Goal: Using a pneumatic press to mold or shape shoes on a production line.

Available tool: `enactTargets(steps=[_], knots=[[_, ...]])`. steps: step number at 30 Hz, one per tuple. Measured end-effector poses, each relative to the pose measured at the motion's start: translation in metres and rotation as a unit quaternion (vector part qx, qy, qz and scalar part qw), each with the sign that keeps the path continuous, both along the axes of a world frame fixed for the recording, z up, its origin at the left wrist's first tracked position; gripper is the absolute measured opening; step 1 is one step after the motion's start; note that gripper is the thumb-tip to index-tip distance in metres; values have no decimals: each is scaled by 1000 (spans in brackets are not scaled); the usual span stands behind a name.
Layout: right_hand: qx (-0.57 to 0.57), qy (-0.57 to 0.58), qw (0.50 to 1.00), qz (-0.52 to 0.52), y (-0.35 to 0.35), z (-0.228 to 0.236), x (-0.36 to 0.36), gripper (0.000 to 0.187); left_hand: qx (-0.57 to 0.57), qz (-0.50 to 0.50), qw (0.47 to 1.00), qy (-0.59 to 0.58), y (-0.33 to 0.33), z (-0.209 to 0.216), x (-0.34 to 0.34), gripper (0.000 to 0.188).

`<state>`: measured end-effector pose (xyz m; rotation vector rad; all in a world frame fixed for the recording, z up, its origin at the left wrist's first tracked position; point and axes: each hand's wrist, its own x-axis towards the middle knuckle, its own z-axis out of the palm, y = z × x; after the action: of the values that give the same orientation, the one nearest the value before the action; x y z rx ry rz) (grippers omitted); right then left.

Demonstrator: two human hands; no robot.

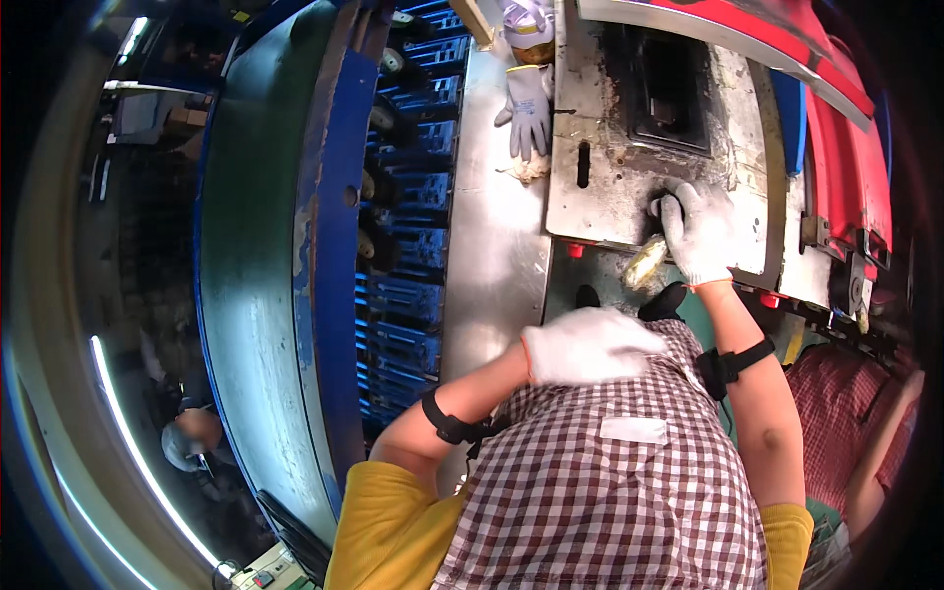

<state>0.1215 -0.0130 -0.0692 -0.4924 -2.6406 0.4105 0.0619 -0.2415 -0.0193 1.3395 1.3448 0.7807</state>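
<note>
My right hand [700, 236], in a white knit glove, is at the front edge of the worn metal plate [600, 211]. Its fingers curl round a dark thing with a pale yellowish, rough-looking end [645, 264] that sticks out past the plate's edge; I cannot tell its kind. My left hand [595, 346], gloved in white too, is in front of the checked apron [600, 472], slightly blurred. Its fingers stretch to the right and nothing shows in them. Beyond my right hand, a black recessed mould-like block [672, 98] is set into the stained plate.
A grey glove [528, 110] lies on the metal ledge [497, 256] left of the plate. Further left runs a blue-framed rack [403, 226] holding dark shoe-like shapes. Red machine parts [846, 147] flank the right side. Another person in a checked garment [844, 413] is close at the right.
</note>
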Motion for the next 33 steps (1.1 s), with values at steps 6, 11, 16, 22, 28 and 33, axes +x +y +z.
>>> enactTargets(steps=[6,11,16,22,28,33], knots=[[-18,24,1000,6,1,-5,1,18,179,-113,974,-78,17,-17,64,46],[-5,10,1000,-12,2,-8,3,21,271,-134,952,41,20,9,66,42],[9,3,1000,-10,1,-7,2,20,257,-141,956,25,20,-13,73,44],[7,28,1000,-2,1,-18,5,23,209,-110,972,15,5,-8,72,42],[5,-1,1000,14,4,-17,4,23,177,108,976,-61,-21,-43,74,40],[-2,-37,999,10,6,-20,1,23,-42,586,807,59,-143,-123,6,35]])
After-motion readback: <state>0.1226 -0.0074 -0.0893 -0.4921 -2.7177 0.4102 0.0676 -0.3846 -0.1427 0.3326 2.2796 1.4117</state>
